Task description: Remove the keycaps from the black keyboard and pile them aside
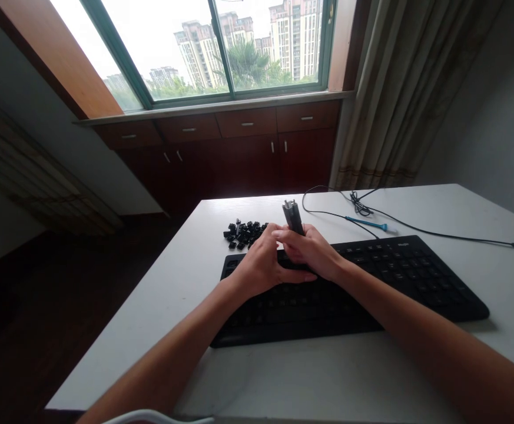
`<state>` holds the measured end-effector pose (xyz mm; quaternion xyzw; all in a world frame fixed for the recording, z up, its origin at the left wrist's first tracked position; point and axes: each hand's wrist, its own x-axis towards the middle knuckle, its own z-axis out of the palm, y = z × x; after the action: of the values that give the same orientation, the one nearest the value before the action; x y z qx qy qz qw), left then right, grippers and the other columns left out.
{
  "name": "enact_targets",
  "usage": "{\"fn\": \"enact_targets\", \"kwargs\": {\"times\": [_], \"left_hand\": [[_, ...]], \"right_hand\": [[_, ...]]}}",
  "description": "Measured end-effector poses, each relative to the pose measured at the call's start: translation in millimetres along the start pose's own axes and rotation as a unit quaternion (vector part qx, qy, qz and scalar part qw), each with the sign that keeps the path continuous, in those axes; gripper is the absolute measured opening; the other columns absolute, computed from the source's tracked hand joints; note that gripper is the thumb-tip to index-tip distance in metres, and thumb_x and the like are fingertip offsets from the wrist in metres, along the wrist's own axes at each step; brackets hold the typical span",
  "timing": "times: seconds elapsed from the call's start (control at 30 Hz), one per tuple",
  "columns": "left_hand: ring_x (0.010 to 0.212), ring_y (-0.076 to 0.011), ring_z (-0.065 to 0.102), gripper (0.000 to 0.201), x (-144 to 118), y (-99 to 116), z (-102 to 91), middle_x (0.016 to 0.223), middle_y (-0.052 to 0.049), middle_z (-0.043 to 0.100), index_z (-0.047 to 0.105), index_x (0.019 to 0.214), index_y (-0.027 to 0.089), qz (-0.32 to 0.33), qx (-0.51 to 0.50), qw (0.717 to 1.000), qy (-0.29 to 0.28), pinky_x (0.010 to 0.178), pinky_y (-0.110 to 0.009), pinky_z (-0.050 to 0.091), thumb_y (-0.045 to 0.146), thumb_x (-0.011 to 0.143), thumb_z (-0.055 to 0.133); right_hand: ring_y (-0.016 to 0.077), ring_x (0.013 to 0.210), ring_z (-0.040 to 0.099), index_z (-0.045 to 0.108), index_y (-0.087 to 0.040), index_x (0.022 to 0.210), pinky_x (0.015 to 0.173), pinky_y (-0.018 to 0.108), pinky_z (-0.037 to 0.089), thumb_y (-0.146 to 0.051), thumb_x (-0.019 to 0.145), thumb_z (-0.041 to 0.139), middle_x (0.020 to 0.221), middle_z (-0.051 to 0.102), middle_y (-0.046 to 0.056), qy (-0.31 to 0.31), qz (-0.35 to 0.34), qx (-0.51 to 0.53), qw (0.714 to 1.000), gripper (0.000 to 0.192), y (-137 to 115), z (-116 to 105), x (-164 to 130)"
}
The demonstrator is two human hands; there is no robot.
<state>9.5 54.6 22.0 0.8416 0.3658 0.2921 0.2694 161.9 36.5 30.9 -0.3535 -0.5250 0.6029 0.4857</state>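
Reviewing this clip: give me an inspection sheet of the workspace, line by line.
Surface: white table, bare along the near edge.
Job's things: black keyboard lying flat; dark keycap puller held upright above its left part; pile of loose black keycaps behind the keyboard's left end.
Clutter: blue-handled tool lying behind the keyboard.
Grippers: left hand curled over the keyboard, fingertips against the right hand; right hand gripping the puller.
Cables: black cable looping across the table's far side toward the right edge, with a tied bundle.
Surroundings: window with tower blocks outside, wooden cabinets beneath, curtain at right.
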Motion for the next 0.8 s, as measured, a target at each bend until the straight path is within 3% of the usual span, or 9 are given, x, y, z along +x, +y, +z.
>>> {"fn": "enact_targets", "kwargs": {"times": [0.13,0.23,0.33,0.53,0.8], "left_hand": [[0.107,-0.0254,0.06,0.087,-1.9,6.7,7.6,0.128,-0.006,0.054,0.052,0.135,0.027,0.027,-0.035,0.999,0.0,0.088,-0.037,0.058,0.049,0.061,0.091],[0.113,-0.0294,0.058,0.1,-4.2,12.7,12.7,0.129,-0.007,0.056,0.044,0.142,0.025,0.033,-0.034,0.999,-0.02,0.098,-0.041,0.054,0.05,0.058,0.093],[0.113,-0.0308,0.059,0.101,-6.5,15.3,17.5,0.125,-0.009,0.059,0.038,0.144,0.022,0.041,-0.035,0.998,-0.033,0.1,-0.042,0.053,0.053,0.063,0.09],[0.096,-0.0264,0.064,0.09,-7.9,13.6,22.0,0.109,-0.006,0.062,0.036,0.14,0.02,0.044,-0.053,0.996,-0.063,0.085,-0.037,0.058,0.052,0.072,0.085],[0.101,-0.0276,0.062,0.084,-5.8,13.0,20.9,0.115,-0.008,0.061,0.04,0.133,0.02,0.063,-0.016,0.997,-0.049,0.088,-0.04,0.057,0.057,0.071,0.084]], "right_hand": [[0.0058,0.04,0.027,0.046,-0.02,0.057,0.04,0.023,0.022,-0.037,0.085,0.067,0.044,0.038,-0.009,0.007,-0.043,0.016,0.999,0.039,7.7,0.0,-0.3],[0.0068,0.041,0.03,0.046,-0.02,0.055,0.042,0.024,0.023,-0.035,0.089,0.063,0.044,0.039,-0.008,0.029,-0.116,0.028,0.992,0.041,13.0,-2.2,-5.7],[0.0077,0.043,0.031,0.045,-0.02,0.052,0.044,0.025,0.025,-0.033,0.091,0.06,0.046,0.039,-0.007,0.026,-0.157,0.029,0.987,0.044,14.2,-3.4,-11.5],[0.0079,0.044,0.031,0.042,-0.02,0.049,0.046,0.026,0.026,-0.031,0.093,0.058,0.046,0.037,-0.006,0.07,-0.179,0.05,0.98,0.048,11.1,1.0,-17.2],[0.0069,0.04,0.028,0.043,-0.02,0.05,0.042,0.025,0.022,-0.027,0.091,0.061,0.044,0.035,-0.007,0.079,-0.171,0.126,0.974,0.045,12.0,0.1,-11.3]]}}
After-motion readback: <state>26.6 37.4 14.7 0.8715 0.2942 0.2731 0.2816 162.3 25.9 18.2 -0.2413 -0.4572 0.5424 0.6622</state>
